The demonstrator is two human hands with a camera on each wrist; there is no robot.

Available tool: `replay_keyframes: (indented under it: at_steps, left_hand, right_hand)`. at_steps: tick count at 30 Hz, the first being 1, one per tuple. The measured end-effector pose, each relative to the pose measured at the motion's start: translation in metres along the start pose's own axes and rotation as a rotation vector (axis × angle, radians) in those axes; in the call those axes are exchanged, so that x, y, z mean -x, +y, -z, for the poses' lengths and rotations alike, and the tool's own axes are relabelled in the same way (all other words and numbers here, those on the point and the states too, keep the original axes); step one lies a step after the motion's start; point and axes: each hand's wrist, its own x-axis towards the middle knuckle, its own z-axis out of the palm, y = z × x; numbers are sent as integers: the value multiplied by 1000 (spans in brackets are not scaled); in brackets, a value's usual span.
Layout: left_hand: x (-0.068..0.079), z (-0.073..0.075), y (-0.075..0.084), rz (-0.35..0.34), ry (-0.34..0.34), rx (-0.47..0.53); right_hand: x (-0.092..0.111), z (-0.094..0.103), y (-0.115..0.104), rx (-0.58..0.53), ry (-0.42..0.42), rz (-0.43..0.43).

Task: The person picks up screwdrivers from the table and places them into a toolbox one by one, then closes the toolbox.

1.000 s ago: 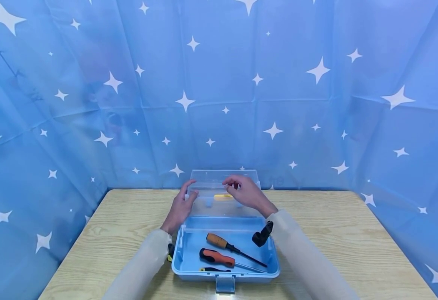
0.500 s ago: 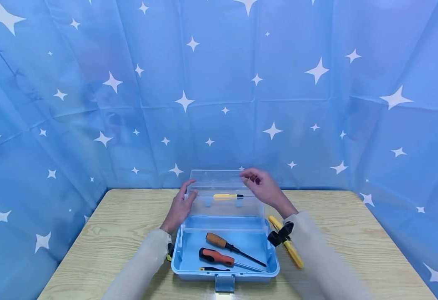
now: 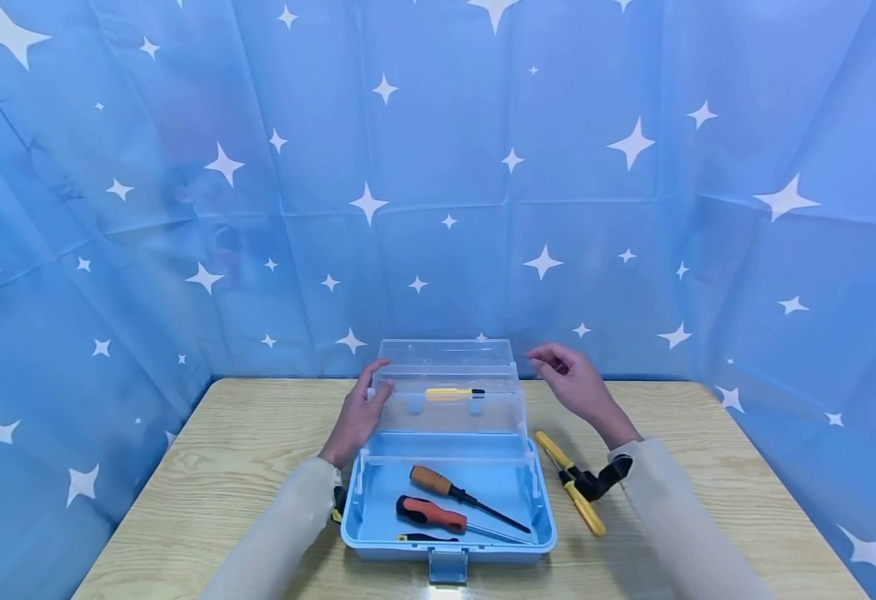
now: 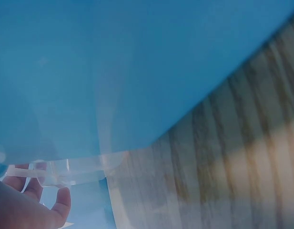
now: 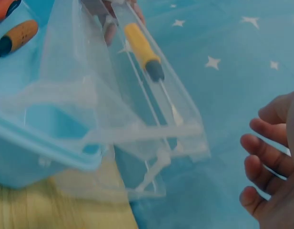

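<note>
A light blue toolbox (image 3: 358, 546) stands open on the table, its clear plastic tray (image 3: 407, 412) raised at the back. My left hand (image 3: 355, 417) grips the tray's left edge, thumb in front; the left wrist view shows the fingers (image 4: 62, 205) around the clear plastic. In the tray lies a small yellow screwdriver (image 3: 448, 394), its blade visible in the right wrist view. My right hand (image 3: 573, 383) is in the air right of the tray, fingers loosely bent and holding nothing. Inside the box lie a brown-handled screwdriver (image 3: 432, 480) and an orange-and-black screwdriver (image 3: 433, 514).
A small black-and-yellow tool (image 3: 426, 537) lies near the box's front wall. A yellow-and-black tool (image 3: 586, 508) rests on the wooden table (image 3: 678, 475) right of the box, partly behind the right wrist camera. A blue starred curtain (image 3: 438, 167) hangs behind.
My right hand has moved rightward from in front of the tray to beside it, uncovering the yellow screwdriver and the yellow-and-black tool on the table. My left hand stays on the tray.
</note>
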Motion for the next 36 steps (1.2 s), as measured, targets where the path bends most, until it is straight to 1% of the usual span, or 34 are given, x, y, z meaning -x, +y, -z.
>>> replay_keyframes:
  at_steps: [6,10,15,18,21,25,31,36]
  left_hand:
    - [-1,0,-1,6,3,-4]
    - [0,1,-1,0,-3,0]
    - [1,1,-1,0,-13,11]
    - [1,1,-1,0,-15,13]
    - [1,1,0,4,-12,13]
    - [0,1,0,9,-7,7]
    - [0,0,-1,-10,0,-5]
    - [0,0,-1,-13,-2,3]
  right_hand:
    - [7,5,15,8,-22,-28]
    - [13,7,25,15,-68,-24]
    - [21,6,42,57,-148,-93]
    - [26,3,52,51,-177,-142]
    - [30,1,60,28,-206,-164]
    - [34,-2,69,25,-233,-179]
    - [39,-4,76,5,-249,-201]
    - [44,-5,80,-26,-259,-256]
